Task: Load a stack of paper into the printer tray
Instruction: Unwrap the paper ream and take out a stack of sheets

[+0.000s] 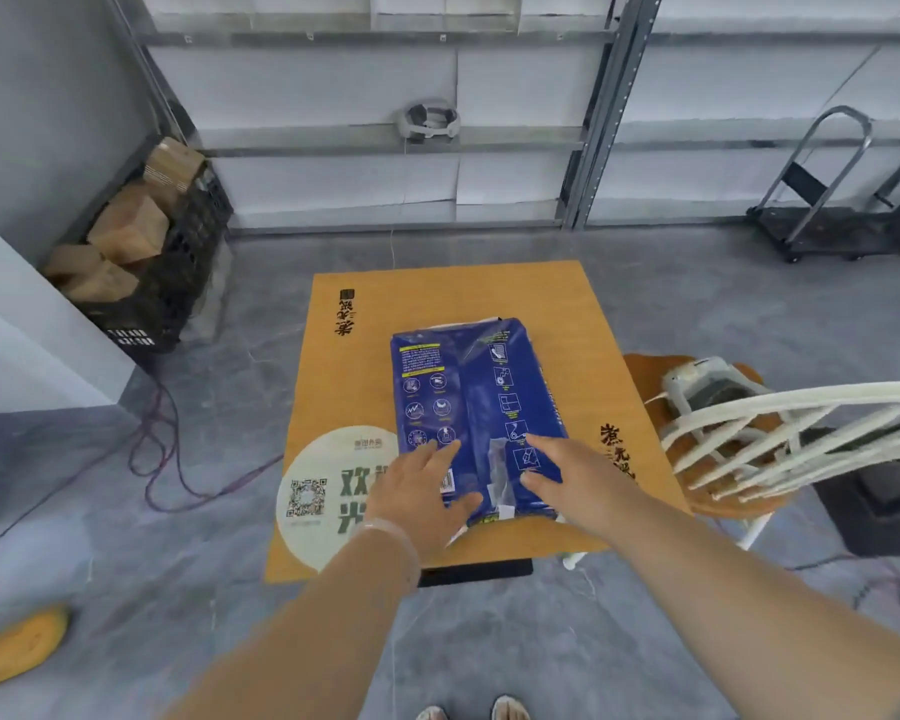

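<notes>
A blue wrapped ream of paper [468, 402] lies flat on a small orange table [557, 314], its long side running away from me. My left hand [419, 493] rests with spread fingers on the ream's near left corner. My right hand [575, 483] lies flat on the near right part, beside a torn strip of wrapper. Neither hand has closed around the pack. No printer tray can be made out for certain.
A white chair [780, 439] stands right of the table with a grey device [707, 381] on its orange seat. A black crate of cardboard boxes [141, 262] sits far left. Cables [162, 459] trail over the grey floor. A hand trolley [822, 215] stands far right.
</notes>
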`<move>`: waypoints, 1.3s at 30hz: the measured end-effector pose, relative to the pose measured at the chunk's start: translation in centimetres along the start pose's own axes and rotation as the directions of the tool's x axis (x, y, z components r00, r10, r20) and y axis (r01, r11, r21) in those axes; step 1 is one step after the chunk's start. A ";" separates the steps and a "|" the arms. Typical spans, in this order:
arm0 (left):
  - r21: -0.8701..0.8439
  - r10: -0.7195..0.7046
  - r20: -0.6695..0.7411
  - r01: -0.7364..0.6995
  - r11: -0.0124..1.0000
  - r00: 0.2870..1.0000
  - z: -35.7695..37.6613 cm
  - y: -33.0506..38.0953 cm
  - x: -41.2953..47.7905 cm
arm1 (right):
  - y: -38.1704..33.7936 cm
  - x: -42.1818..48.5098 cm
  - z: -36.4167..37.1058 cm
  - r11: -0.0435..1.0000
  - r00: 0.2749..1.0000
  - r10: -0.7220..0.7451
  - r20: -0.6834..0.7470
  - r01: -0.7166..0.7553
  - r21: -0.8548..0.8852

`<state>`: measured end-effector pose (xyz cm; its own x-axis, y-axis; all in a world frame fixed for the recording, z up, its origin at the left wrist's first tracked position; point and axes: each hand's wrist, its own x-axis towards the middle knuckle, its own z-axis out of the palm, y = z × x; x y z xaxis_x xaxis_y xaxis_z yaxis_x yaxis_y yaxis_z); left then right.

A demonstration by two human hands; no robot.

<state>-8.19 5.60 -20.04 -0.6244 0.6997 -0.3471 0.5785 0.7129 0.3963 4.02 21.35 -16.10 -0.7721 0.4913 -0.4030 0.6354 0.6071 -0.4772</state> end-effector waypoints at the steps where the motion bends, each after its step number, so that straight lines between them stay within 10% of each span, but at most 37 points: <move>1: 0.008 -0.005 -0.019 0.005 1.000 1.000 1.1 -0.2 0.2 | 0.3 0.7 0.7 1.000 1.000 -0.010 0.000 0.010 -0.007; 15: 0.281 0.108 -0.072 -0.084 0.956 0.992 6.4 -1.2 4.3 | 3.6 8.1 4.8 0.967 0.981 -0.135 -0.137 0.101 -0.232; 31: 0.263 0.130 -0.179 -0.080 0.961 0.975 7.2 -2.0 4.7 | 2.8 11.2 6.4 0.995 0.945 -0.012 -0.327 -0.019 -0.094; 39: 0.247 0.130 -0.120 -0.098 0.964 0.984 6.6 -1.7 4.4 | 4.3 8.3 6.7 0.945 0.898 -0.327 -0.295 0.305 -0.119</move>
<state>-8.49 7.78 -27.88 -0.6022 0.7760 -0.1875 0.7482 0.6305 0.2063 0.45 23.89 -26.71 -0.9039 0.4270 0.0248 0.3638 0.7980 -0.4804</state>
